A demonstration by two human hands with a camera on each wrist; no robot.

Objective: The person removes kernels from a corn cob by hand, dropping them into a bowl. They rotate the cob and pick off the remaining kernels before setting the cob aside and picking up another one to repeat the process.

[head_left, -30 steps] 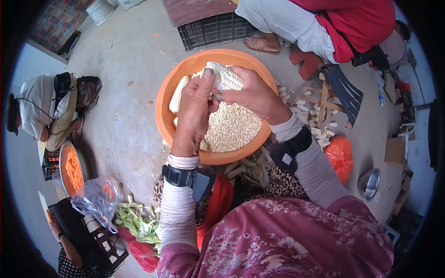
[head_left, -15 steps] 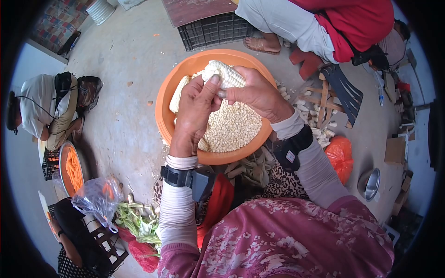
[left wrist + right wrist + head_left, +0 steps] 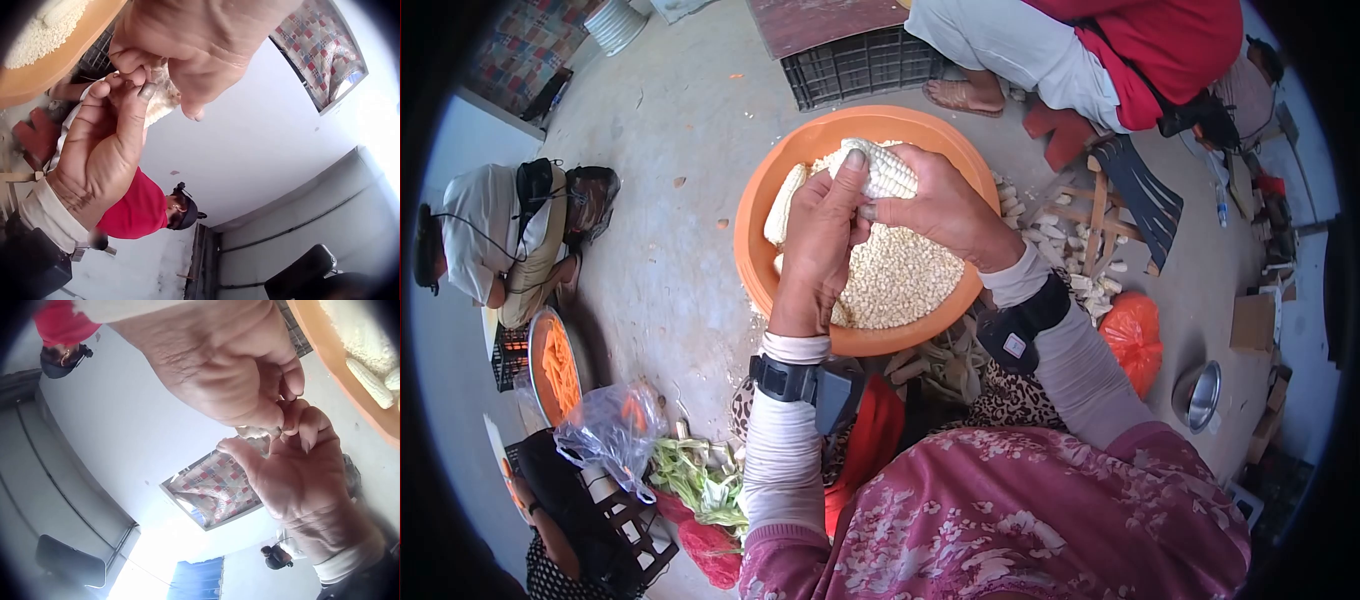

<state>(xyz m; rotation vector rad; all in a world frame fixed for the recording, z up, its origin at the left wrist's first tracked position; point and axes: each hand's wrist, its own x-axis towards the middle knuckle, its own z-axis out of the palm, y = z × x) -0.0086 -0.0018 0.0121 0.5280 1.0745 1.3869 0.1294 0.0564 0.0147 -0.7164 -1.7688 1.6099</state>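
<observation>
Corn cob held between left hand and right hand, over orange basin.
Head view: both grips clasp the cob above loose kernels, presumably so drops land inside. Left wrist view: cob partly hidden. Right wrist view: hands mostly cover it.

A pale corn cob – neat rows showing – slants over loose kernels in an orange tub.

- Head view: floor was softly lit; black vignette ringed the frame, edges bowed.
- Left wrist view: right margin was blown out white.
- Right wrist view: glare bloomed beside blue panel; corners were dark.
</observation>
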